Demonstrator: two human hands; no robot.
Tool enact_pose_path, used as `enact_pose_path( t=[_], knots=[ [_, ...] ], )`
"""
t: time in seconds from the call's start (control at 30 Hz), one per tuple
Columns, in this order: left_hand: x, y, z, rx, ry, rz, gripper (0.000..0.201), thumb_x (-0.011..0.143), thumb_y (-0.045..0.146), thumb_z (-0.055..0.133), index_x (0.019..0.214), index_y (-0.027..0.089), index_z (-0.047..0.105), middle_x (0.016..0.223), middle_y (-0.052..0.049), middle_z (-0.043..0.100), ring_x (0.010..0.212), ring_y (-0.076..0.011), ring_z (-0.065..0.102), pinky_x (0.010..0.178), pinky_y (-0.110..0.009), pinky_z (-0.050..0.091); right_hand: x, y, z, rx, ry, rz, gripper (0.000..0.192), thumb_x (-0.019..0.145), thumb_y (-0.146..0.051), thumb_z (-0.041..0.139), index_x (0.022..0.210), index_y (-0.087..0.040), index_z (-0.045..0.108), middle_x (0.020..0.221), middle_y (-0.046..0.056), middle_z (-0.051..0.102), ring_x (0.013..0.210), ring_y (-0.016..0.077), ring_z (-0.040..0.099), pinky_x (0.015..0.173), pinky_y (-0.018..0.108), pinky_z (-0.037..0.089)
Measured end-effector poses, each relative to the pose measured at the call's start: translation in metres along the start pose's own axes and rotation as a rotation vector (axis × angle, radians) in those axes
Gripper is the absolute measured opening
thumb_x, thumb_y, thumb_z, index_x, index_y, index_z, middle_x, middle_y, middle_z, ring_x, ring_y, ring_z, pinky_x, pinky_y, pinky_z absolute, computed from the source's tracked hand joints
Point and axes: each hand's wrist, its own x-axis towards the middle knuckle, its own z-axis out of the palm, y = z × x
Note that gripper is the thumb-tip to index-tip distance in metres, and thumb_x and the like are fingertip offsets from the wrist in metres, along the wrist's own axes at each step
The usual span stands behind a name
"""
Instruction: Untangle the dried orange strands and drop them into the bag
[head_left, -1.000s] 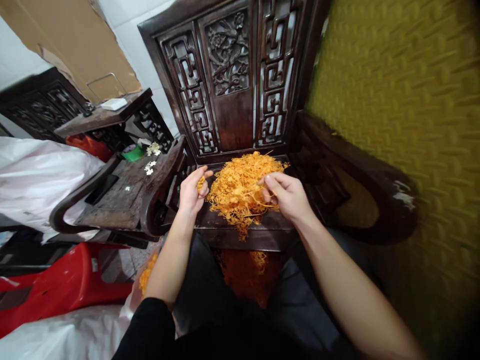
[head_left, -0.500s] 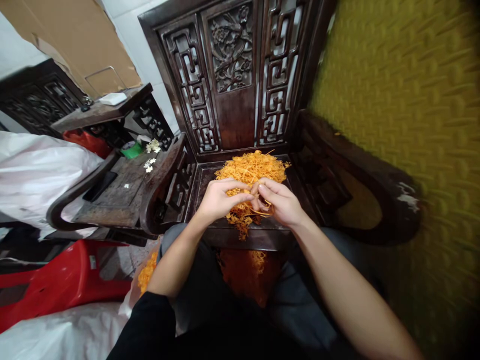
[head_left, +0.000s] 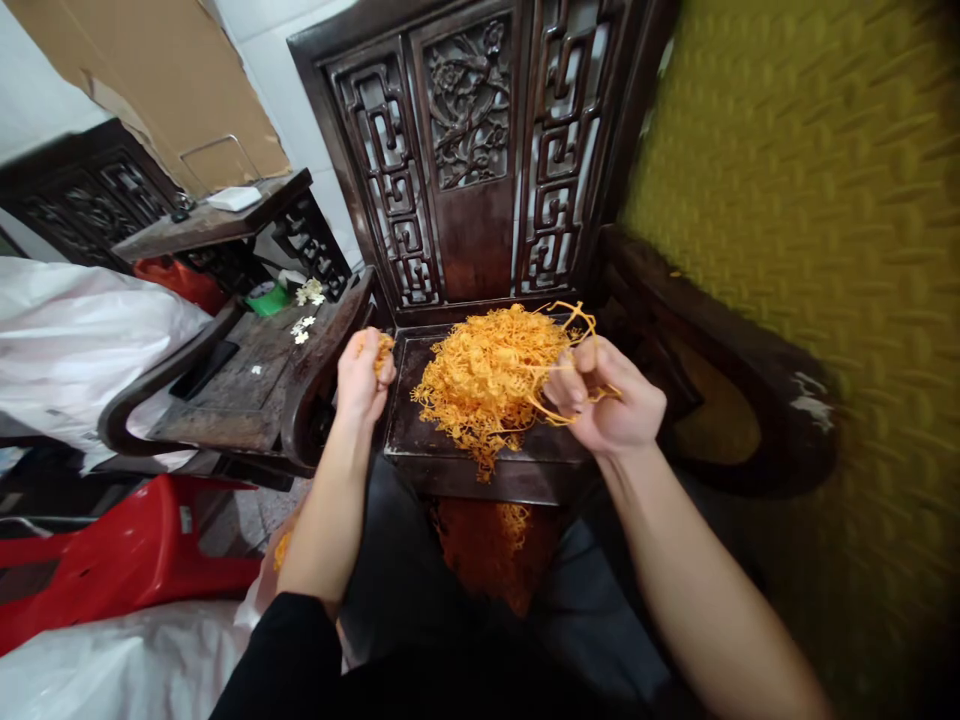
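The head view looks down on a dark carved wooden chair (head_left: pixel 480 160) whose back is pierced with angular fretwork and a flower panel in relief. On its flat, glossy seat (head_left: pixel 420 440) lies a loose heap of orange strands (head_left: pixel 487 375), thin, curly and tangled, dry-looking, spilling toward the front edge.

The left hand (head_left: pixel 361 375) is raised over the seat's left edge, beside the curved armrest (head_left: pixel 322 350), its fingers curled shut around a small tuft of the same orange strands (head_left: pixel 384 352), which peeks out at the fingertips. The right hand (head_left: pixel 607 395) is at the heap's right side, fingers pinched on a few long strands (head_left: pixel 574 320) that loop up and trail back into the pile.

More orange material (head_left: pixel 487 540) shows below the seat front, between the person's dark-clothed knees; what holds it cannot be told.

To the left stands a second dark wooden seat (head_left: pixel 240 380) with small white flowers (head_left: pixel 304 325) on it, a red plastic stool (head_left: pixel 135 560) lower down, and white plastic sheeting (head_left: pixel 75 350). A yellow textured surface (head_left: pixel 810 200) fills the right side, blurred.
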Motion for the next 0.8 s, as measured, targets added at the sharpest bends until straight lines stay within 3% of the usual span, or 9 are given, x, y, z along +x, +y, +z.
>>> enact_pose_path(
  t=[0.13,0.27,0.37,0.5,0.6,0.7,0.8],
  knots=[
    [-0.018,-0.008,0.013,0.047,-0.184,-0.063,0.029,0.081,0.039,0.079,0.088,0.015,0.064,0.104,-0.009,0.075,0.04,0.0013,0.035,0.039,-0.019,0.021,0.006,0.008,-0.002,-0.014,0.001,0.073,0.048,0.089,-0.064,0.06,0.075,-0.024,0.038,0.06,-0.003,0.048,0.043,0.0093,0.037,0.042,0.025,0.026],
    [-0.026,-0.008,0.02,0.056,-0.206,-0.08,0.031,0.078,0.032,0.081,0.103,0.016,0.073,0.085,-0.003,0.072,0.038,0.001,0.036,0.039,-0.019,0.022,0.006,0.021,0.002,-0.142,0.113,0.052,0.052,0.085,-0.052,0.076,0.073,-0.023,0.034,0.068,0.0,0.062,0.045,0.0073,0.044,0.043,0.024,0.027],
    [-0.03,-0.005,0.017,0.084,-0.228,-0.082,0.034,0.076,0.037,0.084,0.102,0.018,0.076,0.069,0.002,0.061,0.038,0.0001,0.035,0.039,-0.018,0.02,0.001,0.014,0.008,-0.197,0.133,0.014,0.054,0.083,-0.044,0.08,0.073,-0.023,0.031,0.071,0.0,0.066,0.046,0.0077,0.046,0.045,0.025,0.029],
    [-0.039,-0.003,0.019,0.173,-0.272,-0.062,0.032,0.072,0.043,0.087,0.088,0.016,0.077,0.057,0.003,0.052,0.04,-0.0022,0.035,0.039,-0.018,0.02,-0.008,-0.018,0.009,-0.099,0.061,-0.08,0.044,0.086,-0.048,0.072,0.081,-0.027,0.034,0.057,-0.008,0.046,0.039,0.0084,0.029,0.04,0.026,0.024],
    [-0.044,-0.004,0.024,0.213,-0.28,-0.071,0.032,0.073,0.045,0.086,0.085,0.017,0.077,0.055,0.003,0.051,0.041,-0.0032,0.034,0.04,-0.019,0.02,-0.005,-0.032,-0.002,-0.082,0.082,-0.15,0.04,0.089,-0.05,0.064,0.077,-0.027,0.033,0.054,-0.008,0.028,0.039,0.0093,0.015,0.038,0.028,0.017],
    [-0.045,-0.006,0.028,0.218,-0.256,-0.086,0.033,0.073,0.047,0.085,0.085,0.016,0.077,0.055,0.002,0.052,0.042,-0.0038,0.035,0.04,-0.019,0.02,0.005,-0.024,-0.015,-0.049,0.082,-0.072,0.04,0.083,-0.041,0.072,0.074,-0.025,0.036,0.059,-0.006,0.039,0.04,0.0076,0.018,0.04,0.027,0.013],
    [-0.046,-0.009,0.031,0.368,-0.299,-0.114,0.034,0.075,0.047,0.083,0.09,0.016,0.08,0.058,0.001,0.059,0.043,-0.0053,0.038,0.041,-0.02,0.024,0.012,-0.007,-0.015,0.046,0.092,0.015,0.044,0.08,-0.032,0.075,0.075,-0.024,0.031,0.067,-0.006,0.053,0.04,0.0066,0.025,0.041,0.025,0.014]
  ],
)
